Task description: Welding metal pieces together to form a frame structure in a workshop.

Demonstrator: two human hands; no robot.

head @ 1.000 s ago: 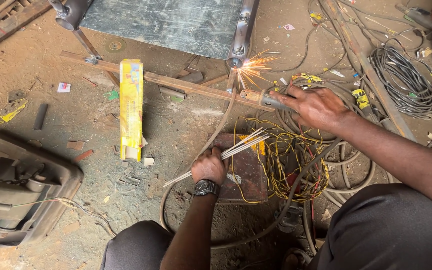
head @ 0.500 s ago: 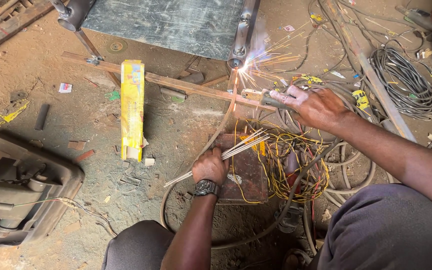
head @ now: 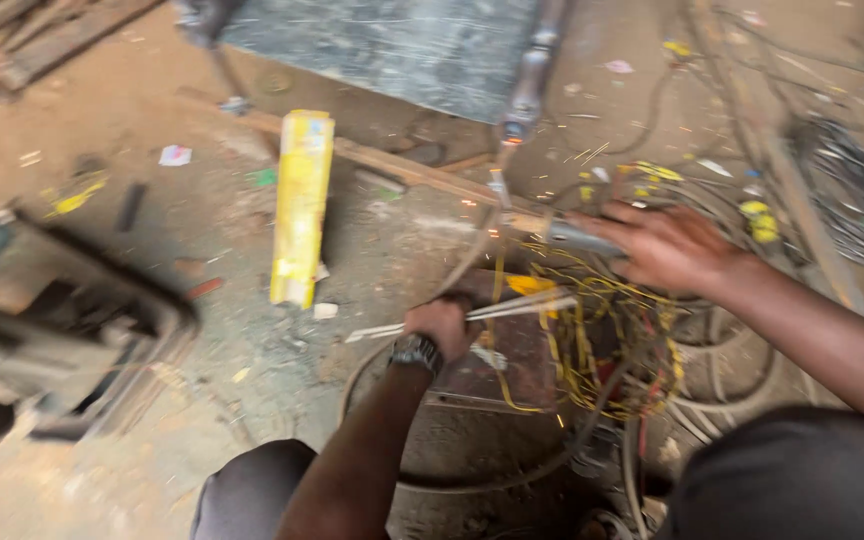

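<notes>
My left hand [head: 444, 322], with a black watch on the wrist, is closed around a bundle of thin grey welding rods [head: 512, 308] that stick out to both sides. My right hand [head: 664, 243] grips the handle of a welding electrode holder [head: 560, 233], whose rod tip points up at the lower end of a round metal leg [head: 530, 80] on a grey sheet-metal piece [head: 392, 45]. A few small sparks fly near the tip. The picture is blurred by motion.
A long yellow box [head: 300, 205] lies on the dirt floor left of my hands. Tangled yellow wire [head: 602, 340] and dark cable loops [head: 842, 190] lie under and to the right of my hands. A dark metal object [head: 62, 320] sits at the left edge. A wooden strip [head: 392, 165] runs across the floor.
The bright spark burst at the leg has died to a few small sparks. The view has shifted and blurred. Both hands keep their grips in about the same places.
</notes>
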